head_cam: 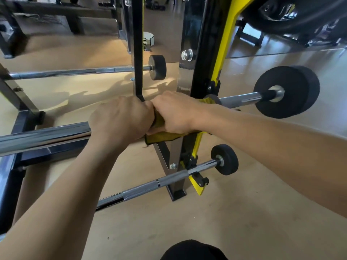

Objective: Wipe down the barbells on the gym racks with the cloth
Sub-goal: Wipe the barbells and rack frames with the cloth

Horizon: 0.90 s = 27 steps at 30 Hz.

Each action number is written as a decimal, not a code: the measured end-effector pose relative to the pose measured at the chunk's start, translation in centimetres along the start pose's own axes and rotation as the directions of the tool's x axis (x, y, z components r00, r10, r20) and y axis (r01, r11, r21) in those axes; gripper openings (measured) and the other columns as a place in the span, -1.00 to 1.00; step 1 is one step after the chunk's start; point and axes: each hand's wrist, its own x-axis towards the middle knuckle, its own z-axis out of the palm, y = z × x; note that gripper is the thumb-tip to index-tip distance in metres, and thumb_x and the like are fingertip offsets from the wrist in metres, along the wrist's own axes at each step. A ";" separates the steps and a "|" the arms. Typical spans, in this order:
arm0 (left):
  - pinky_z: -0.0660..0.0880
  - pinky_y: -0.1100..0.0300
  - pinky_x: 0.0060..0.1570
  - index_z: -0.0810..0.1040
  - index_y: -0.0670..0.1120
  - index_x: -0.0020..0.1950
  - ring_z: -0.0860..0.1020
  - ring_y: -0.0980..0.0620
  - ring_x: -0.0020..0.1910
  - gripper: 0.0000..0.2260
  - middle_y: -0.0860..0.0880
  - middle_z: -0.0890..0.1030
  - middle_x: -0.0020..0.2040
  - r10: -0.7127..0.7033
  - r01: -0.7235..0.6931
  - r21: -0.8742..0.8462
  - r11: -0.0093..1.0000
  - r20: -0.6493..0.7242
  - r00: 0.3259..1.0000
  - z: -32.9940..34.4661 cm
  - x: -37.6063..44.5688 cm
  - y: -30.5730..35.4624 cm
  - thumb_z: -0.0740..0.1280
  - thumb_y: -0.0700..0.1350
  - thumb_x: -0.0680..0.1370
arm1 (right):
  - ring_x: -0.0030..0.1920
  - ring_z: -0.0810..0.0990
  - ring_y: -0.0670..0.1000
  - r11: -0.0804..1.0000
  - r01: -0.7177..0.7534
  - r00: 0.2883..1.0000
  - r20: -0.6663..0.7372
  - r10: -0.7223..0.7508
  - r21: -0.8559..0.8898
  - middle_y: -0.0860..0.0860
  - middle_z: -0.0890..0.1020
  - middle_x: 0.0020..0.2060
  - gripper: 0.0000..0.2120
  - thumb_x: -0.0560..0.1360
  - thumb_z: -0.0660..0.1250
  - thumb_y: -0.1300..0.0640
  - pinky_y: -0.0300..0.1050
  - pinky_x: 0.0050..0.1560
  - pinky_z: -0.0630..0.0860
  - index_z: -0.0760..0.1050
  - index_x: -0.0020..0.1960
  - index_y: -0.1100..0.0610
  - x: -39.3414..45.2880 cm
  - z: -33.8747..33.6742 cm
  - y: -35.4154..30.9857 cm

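At 6 o'clock, nearest the camera, a dark knee [193,250] sits at the bottom edge. Both forearms reach up from there to the frame centre.

The left hand [120,119] is wrapped around the bare chrome shaft of the middle barbell [43,136], fingers curled under it — a steadying grip. The right hand [172,113], touching the left at its 3 o'clock side, is clamped over the yellow cloth [159,136], which is folded around the same shaft. Cloth edges show below the hand and again at 2 o'clock, against the rack upright [199,76].

Step in hand, as a judgement: wiping the shaft section just beside the upright, with 1 hand bracing and 1 hand rubbing. The next move calls for sliding the cloth along the shaft while maintaining squeeze; the left hand blocks travel toward 9 o'clock and must shift or release first.

The barbell shaft is polished and reflective, running from 9 o'clock to a thick black end weight [287,91] at 3 o'clock. No grime can be made out.

A lower barbell [150,185] with a knurled grip lies at 5 o'clock. Farthest, at 11 o'clock, a rear barbell [75,72] appears — possibly a mirror reflection; this cannot be confirmed.
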 end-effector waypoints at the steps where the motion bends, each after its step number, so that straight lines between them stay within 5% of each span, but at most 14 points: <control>1: 0.17 0.17 -0.42 0.30 -0.06 -0.26 0.35 -0.03 -0.37 -0.62 -0.01 0.32 -0.35 0.018 -0.018 0.001 1.000 -0.010 1.000 -0.2 -0.2 -0.1 -0.03 0.10 0.66 | 0.02 0.59 0.02 1.000 0.003 1.000 -0.018 -0.003 -0.011 -0.04 0.63 0.03 -0.56 0.45 0.39 -0.25 -0.01 0.08 0.53 0.50 0.21 -0.01 -0.2 0.1 0.1; 4: 0.18 0.16 -0.43 0.31 -0.08 -0.24 0.28 0.00 -0.41 -0.64 -0.01 0.28 -0.36 0.026 -0.026 -0.013 1.000 -0.012 1.000 -0.9 -0.7 0.0 -0.02 0.06 0.67 | 0.09 0.54 0.03 0.990 -0.046 0.998 0.046 0.053 -0.136 -0.05 0.59 0.07 -0.56 0.47 0.33 -0.29 -0.05 0.04 0.48 0.46 0.21 -0.03 -2.0 -0.6 2.5; 8: 0.17 0.16 -0.40 0.37 -0.09 -0.11 0.29 -0.05 -0.38 -0.68 -0.03 0.27 -0.35 0.000 0.000 0.010 1.000 -0.017 1.000 -0.7 -0.5 0.1 -0.02 0.06 0.66 | -0.05 0.54 -0.01 0.979 -0.142 0.978 0.130 0.161 -0.146 -0.09 0.51 -0.10 -0.68 0.46 0.35 -0.29 -0.08 -0.01 0.52 0.41 0.02 -0.09 -2.9 -1.6 3.9; 16: 0.14 0.18 -0.46 0.42 -0.09 -0.07 0.31 0.03 -0.39 -0.66 -0.02 0.32 -0.33 -0.012 0.012 0.015 1.000 -0.020 1.000 -0.6 -0.5 0.2 0.00 0.10 0.66 | 0.01 0.60 0.02 1.000 -0.031 0.984 -0.173 0.030 -0.001 -0.06 0.65 -0.01 -0.57 0.42 0.38 -0.31 0.00 0.05 0.53 0.51 0.12 -0.05 -1.0 0.5 -0.9; 22: 0.12 0.18 -0.44 0.36 -0.09 -0.11 0.26 0.02 -0.40 -0.69 -0.04 0.27 -0.34 -0.013 0.013 -0.009 1.000 -0.013 1.000 -1.0 -0.6 0.2 -0.01 0.05 0.66 | -0.06 0.51 -0.07 0.981 -0.167 0.985 0.036 0.171 -0.096 -0.14 0.48 -0.06 -0.65 0.51 0.34 -0.18 -0.15 -0.06 0.45 0.37 0.19 -0.06 -5.1 -1.3 4.5; 27: 0.12 0.16 -0.42 0.40 -0.06 -0.02 0.37 -0.12 -0.20 -0.69 -0.12 0.39 -0.14 -0.092 0.091 -0.025 0.996 -0.021 0.996 -0.6 -0.3 0.6 -0.01 0.10 0.64 | -0.12 0.50 -0.04 0.957 -0.210 0.977 -0.087 0.196 -0.201 -0.05 0.53 -0.05 -0.65 0.54 0.33 -0.13 -0.16 -0.14 0.39 0.40 0.20 0.04 -3.3 0.0 2.3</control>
